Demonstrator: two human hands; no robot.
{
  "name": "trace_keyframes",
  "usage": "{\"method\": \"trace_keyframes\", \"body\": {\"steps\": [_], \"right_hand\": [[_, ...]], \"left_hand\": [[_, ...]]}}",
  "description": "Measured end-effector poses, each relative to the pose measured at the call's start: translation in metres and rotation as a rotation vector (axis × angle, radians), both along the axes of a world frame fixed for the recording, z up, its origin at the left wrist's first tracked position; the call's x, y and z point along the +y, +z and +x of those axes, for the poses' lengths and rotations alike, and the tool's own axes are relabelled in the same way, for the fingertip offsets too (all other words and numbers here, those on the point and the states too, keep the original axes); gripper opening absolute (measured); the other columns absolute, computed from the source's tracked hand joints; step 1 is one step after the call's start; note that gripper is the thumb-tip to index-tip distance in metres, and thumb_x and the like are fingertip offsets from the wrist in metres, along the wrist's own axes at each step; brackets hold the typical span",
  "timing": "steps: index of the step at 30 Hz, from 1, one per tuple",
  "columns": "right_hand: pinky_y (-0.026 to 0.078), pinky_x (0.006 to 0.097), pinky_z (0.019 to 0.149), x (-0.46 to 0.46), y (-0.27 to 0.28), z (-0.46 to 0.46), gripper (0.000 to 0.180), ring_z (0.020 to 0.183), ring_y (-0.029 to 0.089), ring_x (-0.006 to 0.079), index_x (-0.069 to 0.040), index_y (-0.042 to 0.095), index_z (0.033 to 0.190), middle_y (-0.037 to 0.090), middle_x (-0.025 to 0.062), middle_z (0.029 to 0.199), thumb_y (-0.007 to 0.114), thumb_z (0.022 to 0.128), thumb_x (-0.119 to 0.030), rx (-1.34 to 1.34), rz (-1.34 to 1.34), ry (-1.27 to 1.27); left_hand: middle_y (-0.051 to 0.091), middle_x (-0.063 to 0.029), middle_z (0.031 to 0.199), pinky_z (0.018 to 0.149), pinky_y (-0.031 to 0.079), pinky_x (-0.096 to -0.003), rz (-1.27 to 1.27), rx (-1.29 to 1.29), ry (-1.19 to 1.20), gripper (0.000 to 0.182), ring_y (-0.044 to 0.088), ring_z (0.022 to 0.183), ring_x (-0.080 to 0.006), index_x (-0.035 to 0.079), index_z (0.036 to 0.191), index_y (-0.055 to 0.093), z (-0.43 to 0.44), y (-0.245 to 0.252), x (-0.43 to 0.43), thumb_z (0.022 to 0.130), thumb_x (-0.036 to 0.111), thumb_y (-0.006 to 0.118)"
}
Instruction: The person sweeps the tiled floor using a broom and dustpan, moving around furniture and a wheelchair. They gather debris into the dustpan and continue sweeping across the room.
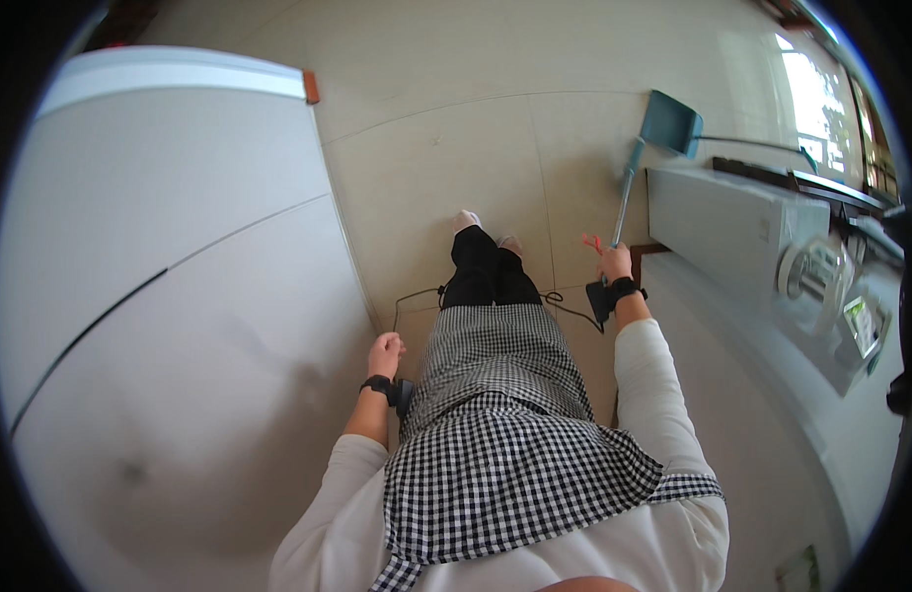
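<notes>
My right hand [616, 264] grips the upper end of a broom's metal handle [623, 207], which has a teal lower sleeve [634, 157] and a red string near my fingers. The broom's head is blurred beside a teal long-handled dustpan [671, 124] on the tiled floor. The dustpan's thin handle points right. My left hand [386, 354] hangs by my left side with its fingers curled in and holds nothing that I can see. Each wrist bears a black strap with a dark device, and a black cable runs from near each.
A large pale panel [204, 222], perhaps a door or cabinet side, rises close on the left. At the right, a white cabinet [722, 214] stands by a pale surface [752, 385] with a clear container [826, 277] and a green-white packet [861, 325]. Glossy tiles [441, 170] lie ahead.
</notes>
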State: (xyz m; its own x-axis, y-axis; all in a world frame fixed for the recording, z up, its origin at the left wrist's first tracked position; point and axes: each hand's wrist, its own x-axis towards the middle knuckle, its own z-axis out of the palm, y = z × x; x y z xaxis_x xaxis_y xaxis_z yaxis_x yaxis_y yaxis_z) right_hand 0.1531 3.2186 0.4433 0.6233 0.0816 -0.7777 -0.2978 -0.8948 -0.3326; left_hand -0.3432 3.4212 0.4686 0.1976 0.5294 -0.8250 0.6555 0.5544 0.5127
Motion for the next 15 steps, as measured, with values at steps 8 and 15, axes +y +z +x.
{"method": "trace_keyframes", "body": {"steps": [8, 15], "right_hand": [[0.052, 0.0436, 0.059, 0.147, -0.045, -0.136, 0.026, 0.068, 0.067, 0.0280, 0.000, 0.067, 0.082, 0.066, 0.0123, 0.065, 0.059, 0.083, -0.025, 0.003, -0.110, 0.926], [0.032, 0.0262, 0.034, 0.150, 0.113, -0.212, 0.012, 0.043, 0.045, 0.0153, -0.006, 0.042, 0.097, 0.048, 0.0082, 0.062, 0.048, 0.089, -0.011, 0.469, 0.483, 0.083]], "left_hand": [[0.064, -0.0081, 0.099, 0.071, 0.049, -0.0265, 0.090, -0.146, 0.175, 0.028, 0.062, 0.086, -0.0154, 0.002, 0.114, 0.056, -0.031, 0.033, -0.020, 0.094, 0.021, 0.051], [0.065, -0.0098, 0.091, 0.069, 0.048, -0.0289, 0.190, -0.213, 0.462, 0.025, 0.063, 0.083, -0.0162, 0.000, 0.109, 0.059, -0.071, 0.019, -0.106, 0.091, 0.016, 0.051]]}}
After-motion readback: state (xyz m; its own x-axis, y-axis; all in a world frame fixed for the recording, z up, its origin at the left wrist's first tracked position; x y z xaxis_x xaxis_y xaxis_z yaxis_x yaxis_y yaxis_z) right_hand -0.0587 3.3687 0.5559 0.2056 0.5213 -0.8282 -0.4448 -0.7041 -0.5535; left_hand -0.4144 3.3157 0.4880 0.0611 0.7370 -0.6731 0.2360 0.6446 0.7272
